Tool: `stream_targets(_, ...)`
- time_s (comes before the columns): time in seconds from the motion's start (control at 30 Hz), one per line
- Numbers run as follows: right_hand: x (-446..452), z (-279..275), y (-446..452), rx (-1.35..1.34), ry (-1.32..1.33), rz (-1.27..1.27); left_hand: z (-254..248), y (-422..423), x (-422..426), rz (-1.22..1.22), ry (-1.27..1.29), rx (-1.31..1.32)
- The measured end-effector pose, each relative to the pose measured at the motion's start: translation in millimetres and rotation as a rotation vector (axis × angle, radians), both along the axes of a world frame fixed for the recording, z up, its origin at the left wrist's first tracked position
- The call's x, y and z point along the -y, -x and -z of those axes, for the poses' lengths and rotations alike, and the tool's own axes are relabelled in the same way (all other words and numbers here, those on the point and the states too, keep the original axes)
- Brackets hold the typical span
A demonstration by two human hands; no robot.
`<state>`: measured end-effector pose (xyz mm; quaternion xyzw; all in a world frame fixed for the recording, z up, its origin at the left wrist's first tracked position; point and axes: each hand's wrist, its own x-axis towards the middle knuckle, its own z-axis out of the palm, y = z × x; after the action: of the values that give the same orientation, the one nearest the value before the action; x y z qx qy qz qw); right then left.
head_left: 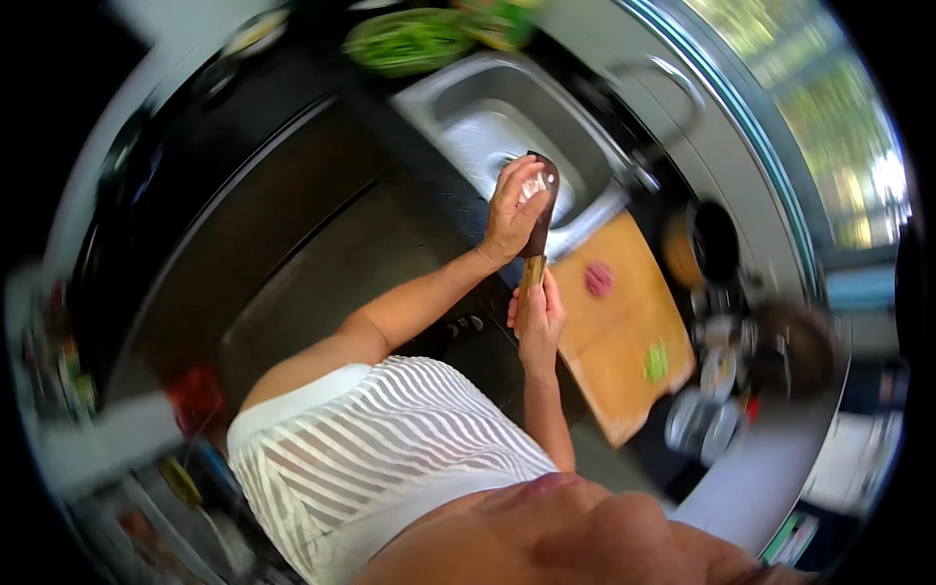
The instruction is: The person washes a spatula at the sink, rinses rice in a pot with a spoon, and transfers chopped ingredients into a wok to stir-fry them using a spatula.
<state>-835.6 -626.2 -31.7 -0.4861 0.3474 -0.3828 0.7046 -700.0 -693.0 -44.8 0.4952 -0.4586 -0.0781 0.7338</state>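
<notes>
Across upper centre of the frame, a dark, glossy worktop (439, 175), with a rectangular stainless-steel sink (595, 146) set into it. Running down from the sink's lower-right corner, a pale brown wooden cutting board (624, 331), right of centre. At upper left of the sink, a heap of long green vegetables (408, 41).

Near frame centre, over the sink's lower edge, a broad dark-bladed cleaver with a light wooden handle (539, 232). Long axis almost straight up the frame, handle low, blade end high, leaning slightly right. Just left of the board, and apart from the meat.

At the lower end, right hand (538, 322), fingers closed round the handle, in line with the long axis. Farther up, left hand (509, 219), coming in from the left, nearer to the blade: fingers slightly bent, thumb apart, beside or against the flat face. Cannot tell whether gripping or only touching.

On the board, a small pink lump of meat (598, 279), and lower, chopped green pieces (655, 363). Smallest, by the left palm, whitish bits (532, 185), too blurred to identify.
</notes>
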Motion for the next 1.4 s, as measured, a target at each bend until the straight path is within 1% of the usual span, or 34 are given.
stream_targets(0.03, -22, 6, 5, -0.02, -0.008, -0.072, 11, 1, -33, -0.08, -0.058, 0.009)
stream_targets(0.07, -28, 3, -22, 0.003, 0.005, -0.169, 4, -30, -50, -0.163, -0.084, 0.054)
stream_targets(0.13, -50, -3, -76, 0.048, -0.181, -0.274, -4, -88, -93, -0.361, -0.15, 0.144)
stream_targets(0.17, -62, -3, -101, 0.097, -0.2, -0.348, -6, -114, -114, -0.463, -0.159, 0.21)
stream_targets(0.2, -75, -7, -120, 0.088, -0.199, -0.411, -10, -134, -139, -0.565, -0.171, 0.274)
stream_targets(0.23, -84, -11, -142, 0.107, -0.219, -0.489, -14, -158, -157, -0.622, -0.186, 0.302)
stream_targets(0.27, -70, -7, -176, 0.125, -0.236, -0.531, -9, -194, -148, -0.665, -0.179, 0.34)
stream_targets(0.3, -80, -20, -192, 0.183, -0.249, -0.611, -26, -210, -169, -0.705, -0.212, 0.375)
stream_targets(0.4, -117, -43, -259, 0.166, -0.284, -0.751, -49, -276, -229, -0.849, -0.273, 0.447)
stream_targets(0.47, -143, -59, -311, 0.179, -0.305, -0.812, -69, -323, -270, -0.932, -0.363, 0.493)
stream_targets(0.5, -130, -58, -359, 0.2, -0.309, -0.833, -72, -371, -260, -0.904, -0.342, 0.512)
stream_targets(0.53, -140, -65, -390, 0.221, -0.32, -0.885, -85, -401, -278, -0.866, -0.384, 0.543)
stream_targets(0.6, -161, -79, -459, 0.22, -0.335, -0.905, -98, -464, -305, -0.965, -0.43, 0.642)
stream_targets(0.67, -181, -87, -533, 0.225, -0.331, -0.926, -104, -531, -327, -0.99, -0.426, 0.638)
stream_targets(0.73, -197, -83, -596, 0.212, -0.459, -0.943, -93, -598, -343, -1.002, -0.525, 0.583)
stream_targets(0.77, -204, -76, -627, 0.185, -0.483, -0.936, -87, -626, -351, -1.008, -0.539, 0.56)
stream_targets(0.8, -206, -75, -651, 0.19, -0.482, -0.932, -85, -652, -355, -0.98, -0.565, 0.525)
stream_targets(0.87, -212, -65, -694, 0.087, -0.486, -0.896, -69, -697, -364, -0.989, -0.669, 0.475)
stream_targets(0.9, -213, -65, -706, 0.048, -0.48, -0.858, -55, -727, -363, -0.978, -0.798, 0.432)
stream_targets(0.93, -211, -62, -713, 0.048, -0.489, -0.834, -29, -752, -363, -1.071, -0.774, 0.418)
stream_targets(1.0, -203, -59, -718, 0.029, -0.459, -0.799, -24, -762, -374, -1.085, -1.089, 0.385)
stream_targets(1.07, -189, -62, -712, 0.026, -0.457, -0.772, -20, -776, -387, -1.107, -1.283, 0.544)
stream_targets(1.13, -176, -66, -700, 0.045, -0.469, -0.727, -34, -785, -393, -1.186, -1.267, 0.691)
stream_targets(1.17, -167, -67, -690, 0.08, -0.503, -0.754, -59, -782, -392, -1.107, -1.402, 0.689)
stream_targets(1.2, -159, -65, -675, 0.128, -0.528, -0.75, -76, -776, -398, -1.102, -1.295, 0.767)
stream_targets(1.23, -147, -67, -652, 0.172, -0.544, -0.707, -73, -786, -393, -1.152, -1.07, 0.963)
stream_targets(1.27, -138, -71, -628, 0.14, -0.443, -0.617, -84, -791, -384, -1.11, -0.965, 0.944)
stream_targets(1.3, -127, -67, -599, 0.161, -0.397, -0.569, -116, -780, -372, -0.987, -1.264, 0.815)
stream_targets(1.33, -115, -63, -565, 0.175, -0.348, -0.508, -102, -794, -368, -0.989, -0.696, 0.65)
stream_targets(1.37, -108, -61, -531, 0.168, -0.258, -0.398, -95, -833, -381, -0.963, -0.603, 1.157)
stream_targets(1.4, -103, -58, -500, 0.141, -0.177, -0.307, -112, -821, -388, -0.919, -0.443, 0.97)
